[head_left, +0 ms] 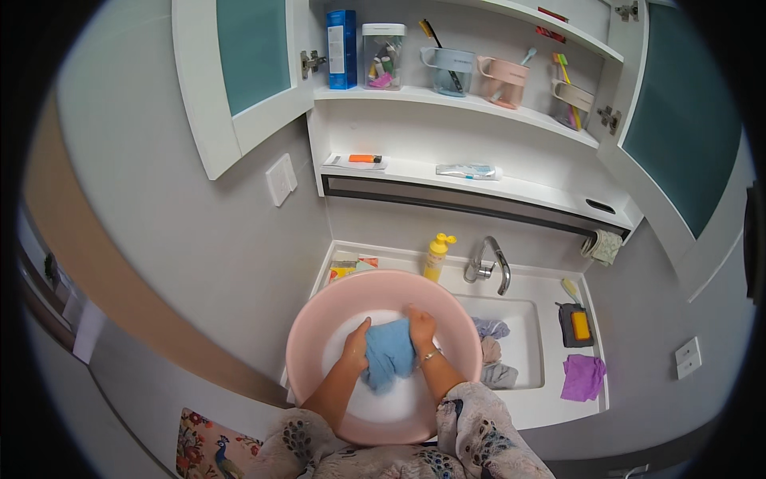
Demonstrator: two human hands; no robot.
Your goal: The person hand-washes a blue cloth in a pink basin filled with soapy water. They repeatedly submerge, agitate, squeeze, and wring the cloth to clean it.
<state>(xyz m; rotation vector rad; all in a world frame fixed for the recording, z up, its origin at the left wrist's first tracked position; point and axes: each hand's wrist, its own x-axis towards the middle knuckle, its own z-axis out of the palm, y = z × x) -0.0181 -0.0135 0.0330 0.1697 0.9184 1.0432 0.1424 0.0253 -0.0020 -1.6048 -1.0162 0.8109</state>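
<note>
A blue cloth (388, 351) hangs between my two hands inside a large pink basin (307, 343). My left hand (357, 345) grips the cloth's left edge, thumb up. Its upper right corner is pinched in my right hand (422, 328), which has a bracelet at the wrist. The cloth's lower end dips toward whitish, sudsy water (383, 405) in the basin. Folds of fabric hide some of my fingertips.
Right of the basin, a white sink (527, 343) holds several crumpled cloths (499, 375) below a chrome faucet (488, 267). A yellow pump bottle (436, 257) stands behind the basin. An orange soap bar (580, 326) and purple cloth (583, 378) lie at right. Open cabinet doors (239, 136) overhang both sides.
</note>
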